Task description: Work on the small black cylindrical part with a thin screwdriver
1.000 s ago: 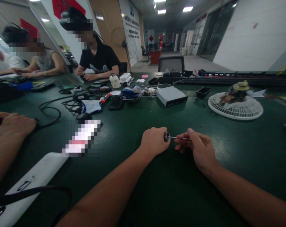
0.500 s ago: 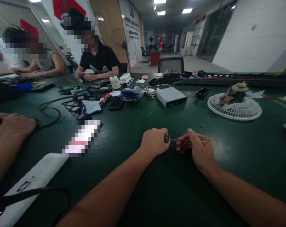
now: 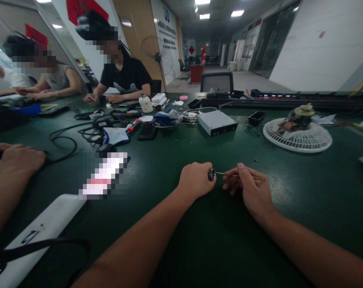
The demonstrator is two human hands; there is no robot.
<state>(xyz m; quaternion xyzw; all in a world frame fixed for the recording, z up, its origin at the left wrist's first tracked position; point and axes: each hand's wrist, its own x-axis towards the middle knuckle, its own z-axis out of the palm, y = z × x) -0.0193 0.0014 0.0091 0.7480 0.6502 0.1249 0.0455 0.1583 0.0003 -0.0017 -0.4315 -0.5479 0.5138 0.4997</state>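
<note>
1. Small round part (image 3: 211,174): dark, with a shiny ring-like rim; held in the left hand (image 3: 196,179), at 4 o'clock from the view's centre, its ringed face turned roughly toward 3 o'clock.
2. Screwdriver (image 3: 259,179): amber-brown handle, thin metal shaft; held nearly level in the right hand (image 3: 253,188), at the part's 3 o'clock, shaft pointing to 9. Tip contact is unclear.

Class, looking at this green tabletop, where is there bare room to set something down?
Bare tabletop shows between the left hand and the optical drive, bar small specks, and right of the right hand, below the round white grille. It is crowded from the blue-and-white cloth across to the drive, with a bowl between.
</note>
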